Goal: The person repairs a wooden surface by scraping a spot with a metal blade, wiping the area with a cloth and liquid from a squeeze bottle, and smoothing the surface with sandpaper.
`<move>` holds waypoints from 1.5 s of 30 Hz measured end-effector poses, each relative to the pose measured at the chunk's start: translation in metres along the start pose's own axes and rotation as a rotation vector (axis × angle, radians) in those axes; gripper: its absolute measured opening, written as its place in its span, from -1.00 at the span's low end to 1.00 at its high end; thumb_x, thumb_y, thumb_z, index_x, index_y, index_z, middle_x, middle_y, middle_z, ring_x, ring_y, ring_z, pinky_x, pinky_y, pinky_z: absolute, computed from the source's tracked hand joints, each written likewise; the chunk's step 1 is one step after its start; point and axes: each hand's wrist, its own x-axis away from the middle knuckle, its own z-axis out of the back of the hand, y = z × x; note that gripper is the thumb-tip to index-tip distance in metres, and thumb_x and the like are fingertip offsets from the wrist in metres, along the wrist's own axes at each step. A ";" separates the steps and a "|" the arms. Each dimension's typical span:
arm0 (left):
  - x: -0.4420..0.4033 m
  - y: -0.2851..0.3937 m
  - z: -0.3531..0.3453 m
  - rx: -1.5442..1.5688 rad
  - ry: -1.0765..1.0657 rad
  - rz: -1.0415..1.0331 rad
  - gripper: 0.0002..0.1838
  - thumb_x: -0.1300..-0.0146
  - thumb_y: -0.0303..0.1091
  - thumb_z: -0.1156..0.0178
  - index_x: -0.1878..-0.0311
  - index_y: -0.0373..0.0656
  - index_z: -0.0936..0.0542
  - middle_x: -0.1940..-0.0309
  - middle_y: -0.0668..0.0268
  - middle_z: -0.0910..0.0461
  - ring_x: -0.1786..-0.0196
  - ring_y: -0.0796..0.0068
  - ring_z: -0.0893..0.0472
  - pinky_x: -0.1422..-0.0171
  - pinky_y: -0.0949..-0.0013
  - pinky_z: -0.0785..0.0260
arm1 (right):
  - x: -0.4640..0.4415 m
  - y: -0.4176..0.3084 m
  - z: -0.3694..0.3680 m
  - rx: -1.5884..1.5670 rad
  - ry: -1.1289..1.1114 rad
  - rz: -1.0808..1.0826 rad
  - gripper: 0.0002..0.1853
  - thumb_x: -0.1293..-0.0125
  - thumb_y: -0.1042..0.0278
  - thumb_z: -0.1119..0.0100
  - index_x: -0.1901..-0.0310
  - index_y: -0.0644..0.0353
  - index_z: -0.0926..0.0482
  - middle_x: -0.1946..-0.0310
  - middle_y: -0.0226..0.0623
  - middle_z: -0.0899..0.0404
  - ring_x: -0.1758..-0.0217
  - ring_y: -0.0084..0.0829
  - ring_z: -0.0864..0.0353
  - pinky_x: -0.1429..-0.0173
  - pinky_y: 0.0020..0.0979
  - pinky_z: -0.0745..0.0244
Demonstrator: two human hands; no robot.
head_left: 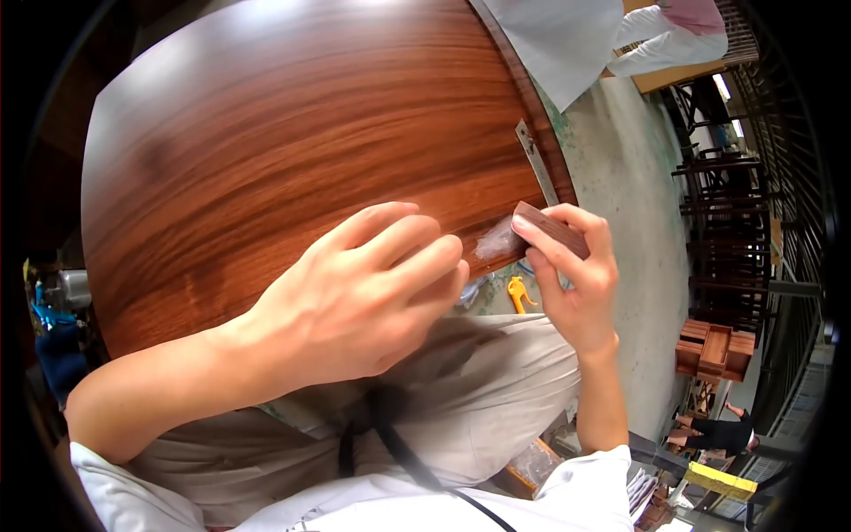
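Note:
A large glossy wooden panel (292, 133) with dark reddish-brown grain lies before me. My right hand (581, 284) grips a small brown wooden block (558, 232) at the panel's near right corner. Beside the block, a pale whitish smear (498, 239) marks the wood. My left hand (377, 279) is closed over the near edge of the panel, knuckles up; its fingertips are hidden, so what it holds, if anything, does not show. A narrow metal strip (535, 161) lies on the panel along its right edge, just beyond the block.
Below the panel's near edge is a yellow tool (520, 294). A pale sheet (558, 44) hangs at the far right corner. One person (674, 35) stands beyond it, another person (714, 433) at lower right. Dark wooden furniture frames (722, 222) line the right side.

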 end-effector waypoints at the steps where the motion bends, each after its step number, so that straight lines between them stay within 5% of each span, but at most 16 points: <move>1: 0.001 -0.001 0.000 -0.007 0.000 0.000 -0.45 0.01 -0.42 -0.51 -0.16 -0.20 -0.79 -0.09 0.24 -0.68 -0.15 0.19 -0.69 -0.46 0.01 -0.61 | 0.000 -0.008 -0.002 -0.017 -0.025 0.022 -0.55 -0.25 0.44 -0.55 -0.16 -0.22 -0.89 -0.10 -0.40 -0.69 -0.01 -0.30 -0.65 -0.15 -0.23 -0.51; 15: 0.002 0.003 -0.003 0.000 -0.003 -0.011 -0.47 0.00 -0.42 -0.51 -0.15 -0.22 -0.79 -0.10 0.21 -0.67 -0.16 0.16 -0.68 -0.46 0.00 -0.61 | 0.006 -0.017 0.009 0.233 -0.018 -0.034 -0.59 -0.30 0.34 -0.54 -0.17 -0.25 -0.89 -0.10 -0.47 -0.72 0.00 -0.35 -0.65 -0.09 -0.25 -0.41; 18: 0.002 0.002 -0.001 0.002 -0.007 -0.010 -0.47 0.00 -0.42 -0.51 -0.15 -0.23 -0.78 -0.10 0.21 -0.67 -0.18 0.16 -0.68 -0.46 0.00 -0.61 | 0.010 -0.045 0.006 0.068 -0.097 -0.002 -0.62 -0.34 0.34 -0.52 -0.17 -0.23 -0.89 -0.10 -0.47 -0.72 -0.02 -0.35 -0.65 -0.10 -0.22 -0.40; 22: 0.002 0.002 -0.002 0.010 -0.004 -0.011 -0.46 0.01 -0.43 -0.51 -0.15 -0.23 -0.78 -0.11 0.21 -0.66 -0.18 0.16 -0.68 -0.46 0.00 -0.61 | 0.007 -0.016 0.010 0.259 -0.014 -0.072 -0.61 -0.35 0.30 -0.52 -0.20 -0.23 -0.88 -0.06 -0.46 -0.70 -0.03 -0.34 -0.64 -0.09 -0.23 -0.41; 45: 0.002 0.000 -0.002 0.016 0.000 -0.007 -0.44 0.01 -0.43 -0.51 -0.16 -0.22 -0.77 -0.09 0.20 -0.66 -0.16 0.15 -0.68 -0.44 -0.01 -0.61 | 0.010 -0.030 0.009 0.182 -0.050 -0.086 -0.61 -0.32 0.36 -0.52 -0.16 -0.24 -0.89 -0.02 -0.47 -0.70 0.01 -0.34 -0.65 -0.05 -0.23 -0.42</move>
